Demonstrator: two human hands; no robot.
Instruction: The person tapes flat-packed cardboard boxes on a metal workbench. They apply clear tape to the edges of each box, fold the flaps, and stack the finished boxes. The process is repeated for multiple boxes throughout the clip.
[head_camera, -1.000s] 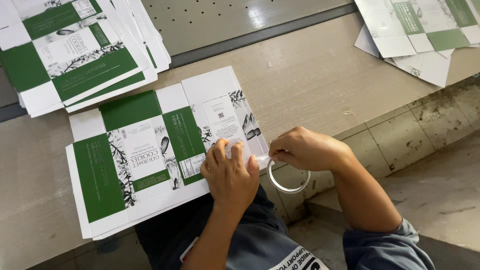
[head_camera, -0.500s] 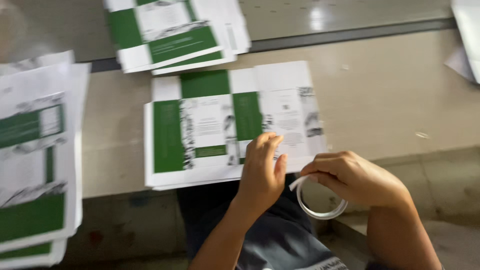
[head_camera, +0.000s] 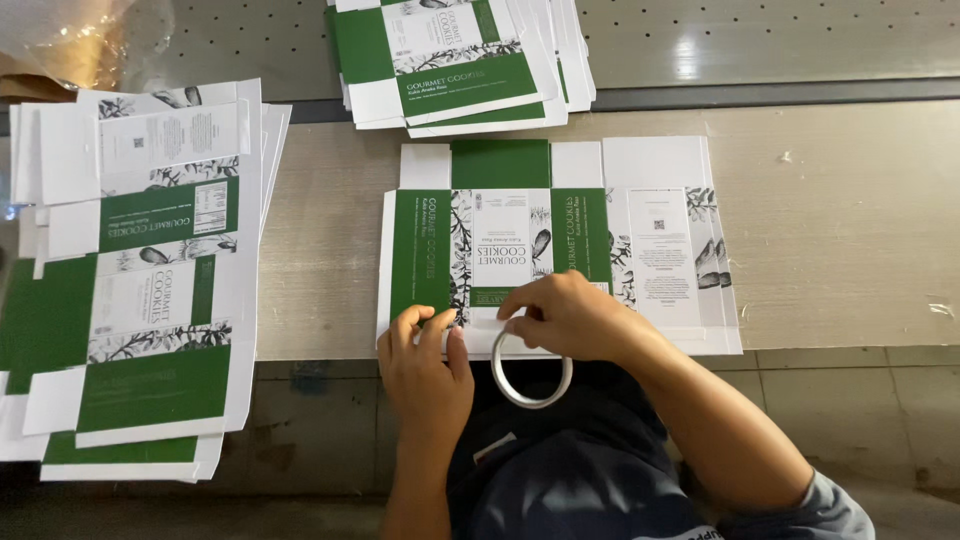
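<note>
Lying flat on the counter (head_camera: 850, 250), the glossy green-and-white carton blank (head_camera: 555, 240) is being pressed by the left hand (head_camera: 425, 365), open-fingered, while the right hand's (head_camera: 570, 318) grip is being closed on a thin tape ring (head_camera: 531, 372).

Head camera looks steeply down, seemingly close.

Both hands have slid leftward along the near edge of the flat green and white carton blank (head_camera: 555, 245). The left hand (head_camera: 425, 365) now presses its lower left corner, no longer its middle. The right hand (head_camera: 570, 318), carrying the tape roll (head_camera: 530, 368), has come in from beyond the blank's right edge to its centre flap.
</note>
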